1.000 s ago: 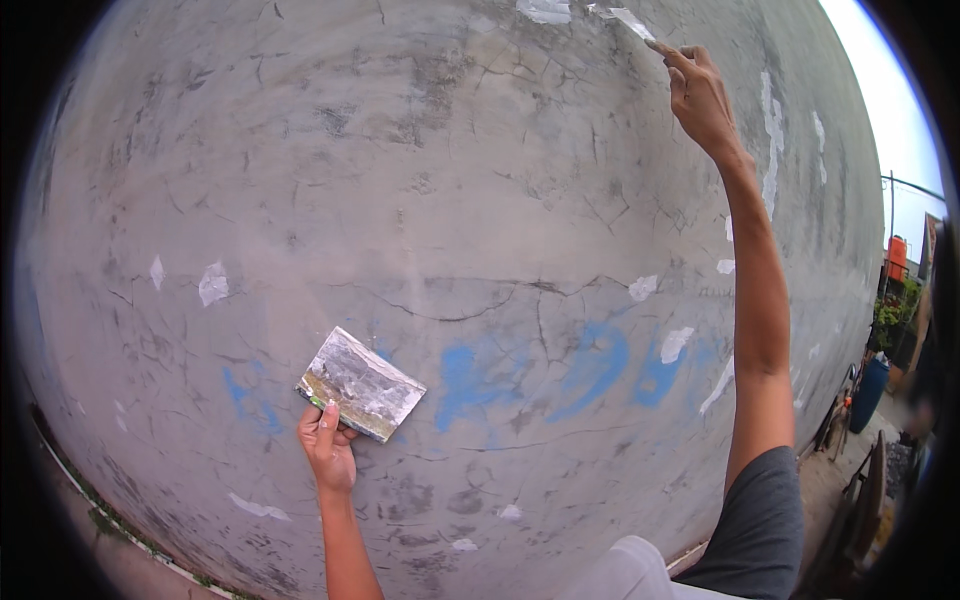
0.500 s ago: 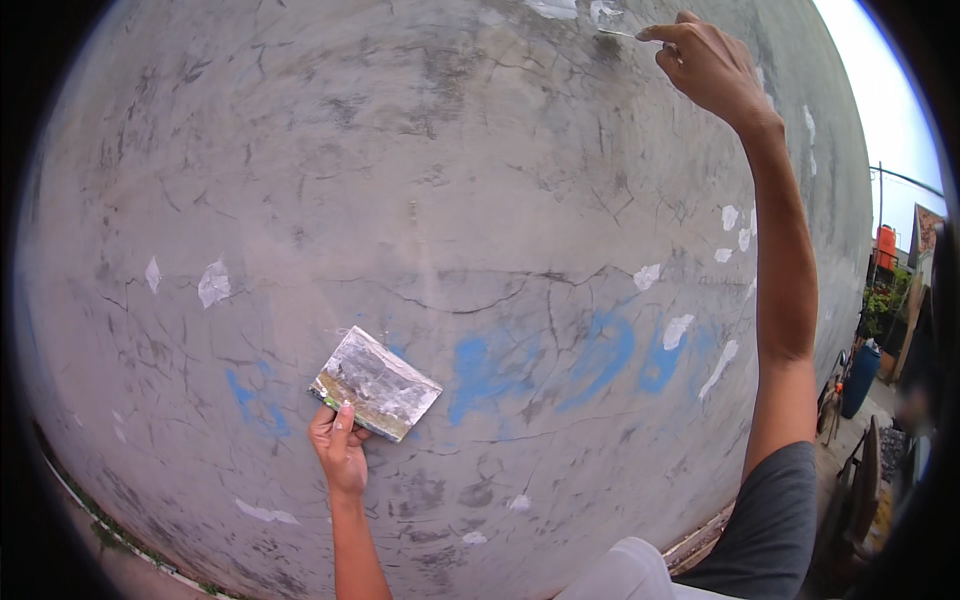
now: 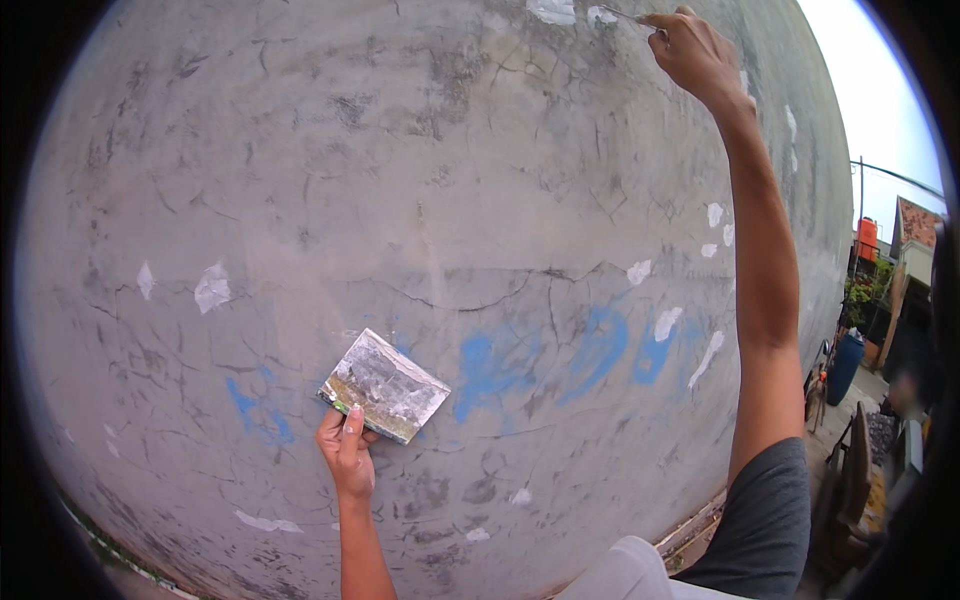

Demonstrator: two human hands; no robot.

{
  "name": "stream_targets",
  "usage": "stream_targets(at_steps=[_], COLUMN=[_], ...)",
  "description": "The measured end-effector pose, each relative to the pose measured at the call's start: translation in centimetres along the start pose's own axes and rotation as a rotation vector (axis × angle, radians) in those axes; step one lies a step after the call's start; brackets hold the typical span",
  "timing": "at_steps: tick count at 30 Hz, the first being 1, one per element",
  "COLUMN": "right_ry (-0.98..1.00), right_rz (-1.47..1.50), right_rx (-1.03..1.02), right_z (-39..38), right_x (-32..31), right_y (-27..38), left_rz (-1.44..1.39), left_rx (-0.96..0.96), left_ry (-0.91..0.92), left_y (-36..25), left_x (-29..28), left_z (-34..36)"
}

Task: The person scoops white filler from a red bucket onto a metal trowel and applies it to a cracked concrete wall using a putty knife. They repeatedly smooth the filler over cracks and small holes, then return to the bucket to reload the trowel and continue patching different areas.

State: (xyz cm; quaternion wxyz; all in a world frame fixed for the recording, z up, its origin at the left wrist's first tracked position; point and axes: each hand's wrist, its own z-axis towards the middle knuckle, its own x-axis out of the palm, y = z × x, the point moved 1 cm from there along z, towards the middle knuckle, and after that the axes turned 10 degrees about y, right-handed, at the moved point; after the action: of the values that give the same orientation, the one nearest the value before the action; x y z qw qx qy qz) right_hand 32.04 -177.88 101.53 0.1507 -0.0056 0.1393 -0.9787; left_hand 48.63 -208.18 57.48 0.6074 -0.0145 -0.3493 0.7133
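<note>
My left hand (image 3: 348,452) grips a flat rectangular board (image 3: 388,385) by its lower left edge, thumb on top. White and grey filler is smeared over the board, which is held tilted in front of the wall. High at the upper right, my right hand (image 3: 695,58) is closed round a putty knife (image 3: 622,14) with a thin blade. The blade points left to a small white filler patch (image 3: 603,15) on the grey wall (image 3: 330,190); whether it touches cannot be made out. A larger white patch (image 3: 551,11) lies just left of it.
Cracks and more filler patches (image 3: 212,288) mark the wall, along with blue paint strokes (image 3: 590,355). Beyond its right edge are a blue barrel (image 3: 846,368), an orange tank (image 3: 866,238) and plants. A pale cap brim (image 3: 625,572) shows at the bottom.
The putty knife's blade has risen relative to the small patch and changed its angle. The view has shifted slightly; my left hand still holds the board much as before.
</note>
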Motion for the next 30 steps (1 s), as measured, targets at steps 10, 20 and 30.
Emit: stream_targets(at_steps=[10, 20, 30], right_ry=[-0.163, 0.006, 0.203], right_rz=[0.000, 0.232, 0.325], right_rx=[-0.009, -0.024, -0.132], right_z=[-3.3, -1.4, 5.6], right_x=[4.7, -0.6, 0.7], right_y=[6.3, 1.1, -1.6], left_rz=[0.015, 0.032, -0.015], left_rx=[-0.006, 0.009, -0.023], left_ry=[0.026, 0.046, -0.034], left_y=[0.4, 0.0, -0.4], left_x=[-0.2, -1.1, 0.8], left_z=[0.2, 0.1, 0.5])
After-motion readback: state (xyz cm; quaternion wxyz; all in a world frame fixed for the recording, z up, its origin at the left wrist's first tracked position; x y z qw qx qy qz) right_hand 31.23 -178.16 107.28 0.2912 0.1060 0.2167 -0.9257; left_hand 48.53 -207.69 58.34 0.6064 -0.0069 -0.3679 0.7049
